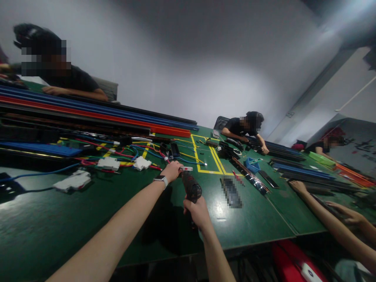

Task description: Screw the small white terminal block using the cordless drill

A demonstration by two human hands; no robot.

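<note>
Centrally, right hand (pixel 197 211) grips power screwdriver (pixel 190 188).

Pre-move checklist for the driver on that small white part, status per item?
1. Right hand gripping the electric screwdriver: ok.
2. Left hand steadying the small white part: ok.
3. Driver tip seated on the part: cannot tell, too small.
4. Loose wires apart from the tip: ok, they lie left of the hand.
5. Co-worker's hand away from the tool: ok.
6. Green table under the part bare: ok.
</note>
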